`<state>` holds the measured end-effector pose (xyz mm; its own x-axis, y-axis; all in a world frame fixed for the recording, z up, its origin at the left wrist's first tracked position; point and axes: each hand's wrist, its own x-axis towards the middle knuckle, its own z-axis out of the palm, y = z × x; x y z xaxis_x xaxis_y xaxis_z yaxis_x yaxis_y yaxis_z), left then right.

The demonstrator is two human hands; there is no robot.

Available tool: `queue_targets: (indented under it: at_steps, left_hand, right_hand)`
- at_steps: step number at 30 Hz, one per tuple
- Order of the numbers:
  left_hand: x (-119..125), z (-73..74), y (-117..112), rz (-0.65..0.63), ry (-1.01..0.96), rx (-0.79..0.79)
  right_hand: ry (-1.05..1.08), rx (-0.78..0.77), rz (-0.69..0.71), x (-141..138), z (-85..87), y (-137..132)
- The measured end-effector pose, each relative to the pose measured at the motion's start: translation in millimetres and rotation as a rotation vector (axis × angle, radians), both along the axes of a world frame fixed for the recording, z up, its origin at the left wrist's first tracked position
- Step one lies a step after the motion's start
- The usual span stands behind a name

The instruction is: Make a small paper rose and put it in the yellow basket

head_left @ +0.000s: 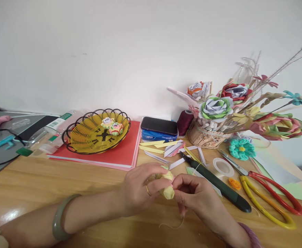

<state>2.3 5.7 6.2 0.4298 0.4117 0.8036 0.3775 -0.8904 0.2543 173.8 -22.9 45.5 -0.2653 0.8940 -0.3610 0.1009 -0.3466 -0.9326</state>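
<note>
My left hand point(140, 187) and my right hand point(194, 196) meet over the wooden table point(37, 186), both closed round a small folded yellow paper piece point(167, 187). The left fingers pinch its top, and the right fingers grip its right side. A thin pale thread point(174, 225) trails from under my right hand onto the table. A grey-green bangle point(60, 217) sits on my left wrist.
A yellow wire basket point(96, 134) with two paper flowers stands on red card point(120, 153). Paper strips point(163, 146), a dark utility knife point(218, 184), a tape roll point(223, 167) and red-and-yellow scissors point(269, 196) lie at right. A paper-flower bouquet point(218, 113) and a phone point(159, 125) stand behind.
</note>
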Motion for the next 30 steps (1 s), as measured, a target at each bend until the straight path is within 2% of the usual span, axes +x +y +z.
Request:
queue_targets:
  at_steps: [4,8,13,21,25,28,30]
  left_hand:
    - [0.8,3.0,0.0,0.042,-0.024,-0.022]
    - [1.4,5.7,0.1,0.070,-0.031,0.042]
    - [2.3,2.7,-1.9,0.097,-0.073,-0.012]
    - [2.1,-2.9,-1.0,0.095,-0.041,0.077]
    - [3.1,-2.0,-2.2,0.116,-0.050,0.051]
    - [1.0,1.6,-1.7,0.069,-0.035,0.024]
    - [-1.2,4.6,-0.7,-0.018,-0.048,-0.090]
  right_hand:
    - [-0.019,0.046,0.034,3.1,1.3,2.0]
    - [-0.057,0.100,0.081,5.8,3.1,2.4]
    - [-0.051,0.093,0.040,2.8,2.2,-0.2]
    - [-0.032,0.025,-0.027,-5.4,0.5,-1.4]
    - [-0.037,0.035,-0.033,-6.2,1.7,-1.3]
    - [-0.019,0.053,-0.034,-5.2,2.9,-1.2]
    - [-0.010,0.062,-0.037,-3.8,4.0,-1.2]
